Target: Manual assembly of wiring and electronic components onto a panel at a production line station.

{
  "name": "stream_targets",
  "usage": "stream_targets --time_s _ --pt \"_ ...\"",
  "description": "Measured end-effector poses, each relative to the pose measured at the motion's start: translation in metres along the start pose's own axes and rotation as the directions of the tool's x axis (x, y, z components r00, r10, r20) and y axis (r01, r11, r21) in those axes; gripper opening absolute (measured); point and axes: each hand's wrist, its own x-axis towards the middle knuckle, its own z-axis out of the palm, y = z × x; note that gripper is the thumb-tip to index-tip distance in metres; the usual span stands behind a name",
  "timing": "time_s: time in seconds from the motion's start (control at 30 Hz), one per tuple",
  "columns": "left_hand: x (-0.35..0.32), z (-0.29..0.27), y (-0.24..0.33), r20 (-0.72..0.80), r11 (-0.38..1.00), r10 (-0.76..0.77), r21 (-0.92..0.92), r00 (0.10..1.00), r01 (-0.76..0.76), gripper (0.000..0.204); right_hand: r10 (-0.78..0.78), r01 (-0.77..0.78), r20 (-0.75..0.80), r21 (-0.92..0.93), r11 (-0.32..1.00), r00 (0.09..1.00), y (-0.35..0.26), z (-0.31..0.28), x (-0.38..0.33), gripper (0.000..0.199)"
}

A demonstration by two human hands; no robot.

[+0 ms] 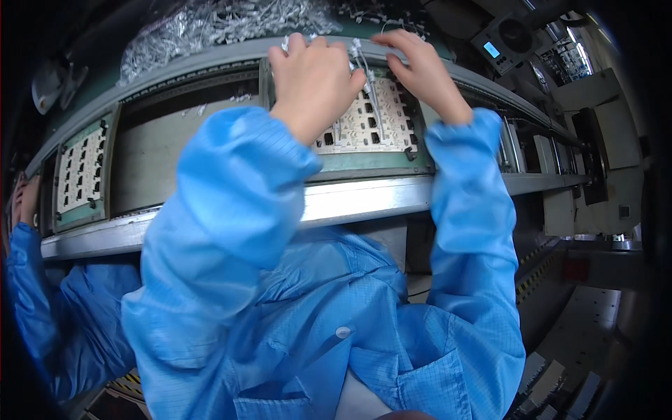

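My left hand is closed over the far edge of a pale circuit board, its fingers curled round small white connector leads whose ends peek out beside the fingertips. A thin lead with a white plug hangs beside the left thumb and lies across the board. On the right side, my right hand hovers above the board's far corner, thumb and forefinger apart, with nothing visible between them. Rows of black parts stand on the board, which sits in a green carrier. The left hand covers the board's upper left part.
Beyond the conveyor rail lie a clear plastic bag and a heap of white leads. Another loaded board sits in a carrier at left, near a co-worker's hand. A dark device with a lit screen stands far right.
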Motion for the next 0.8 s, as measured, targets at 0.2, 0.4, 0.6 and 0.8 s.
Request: stream_targets --time_s 0.2,0.4,0.6,0.8 --pt "0.029 0.047 0.007 0.026 0.984 -0.018 0.175 1.0 0.014 0.026 -0.007 0.006 0.124 0.006 1.0 0.992 0.042 0.053 0.029 0.041" --pt "0.041 0.055 0.003 0.058 0.996 0.032 0.087 0.998 -0.037 0.021 0.062 -0.069 0.05 0.15 0.986 0.997 0.038 0.028 0.025 0.023" --pt "0.047 0.065 0.021 0.043 0.97 0.117 -0.221 0.992 -0.104 0.022 0.241 -0.257 0.096 0.222 0.941 0.966 0.041 -0.004 -0.005 0.019" --pt "0.043 0.067 0.022 0.05 0.953 0.294 -0.084 0.954 -0.29 0.019 0.269 -0.282 0.127 0.095 0.955 0.955 0.032 0.001 -0.015 0.016"
